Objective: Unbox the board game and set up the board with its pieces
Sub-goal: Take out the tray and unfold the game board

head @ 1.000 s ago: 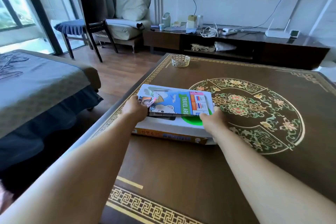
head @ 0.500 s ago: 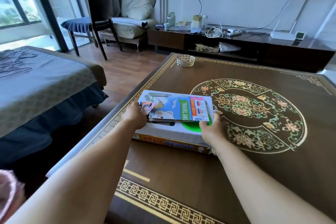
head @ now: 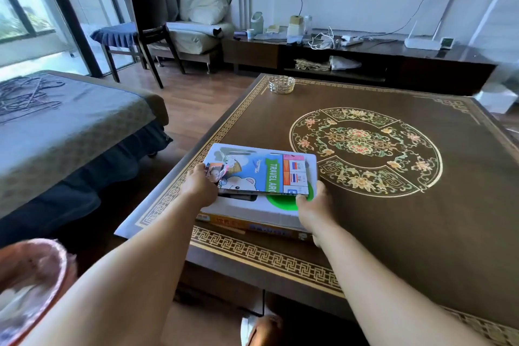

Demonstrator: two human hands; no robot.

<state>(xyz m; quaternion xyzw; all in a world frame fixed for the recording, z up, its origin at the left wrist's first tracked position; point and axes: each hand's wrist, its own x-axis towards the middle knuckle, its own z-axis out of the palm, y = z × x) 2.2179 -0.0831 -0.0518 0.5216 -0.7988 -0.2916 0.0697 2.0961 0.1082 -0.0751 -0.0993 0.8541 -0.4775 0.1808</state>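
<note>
On the folded game board (head: 261, 174) I could read only "TRAVEL ARO", the rest was cut off. My left hand (head: 200, 185) and right hand (head: 314, 206) each pinched one near corner of it, fingers closed on its edges, above the open box (head: 252, 219) at the lower centre, on the desk (head: 421, 205). The box side print was too blurred to read. One glass ashtray (head: 281, 84) stood at the desk's far edge.

A glossy printed cardboard game board (head: 261, 174) was seen above a matt white cardboard box (head: 252, 212). The table (head: 393, 219) was finished in smooth, dark lacquered wood with gilt fretwork and painted flowers. A cut-glass ashtray (head: 281, 84) was caught glinting on it. The floor (head: 191, 101) was laid in polished wood planks, and the bed (head: 70, 132) was covered in soft, matt cloth.
</note>
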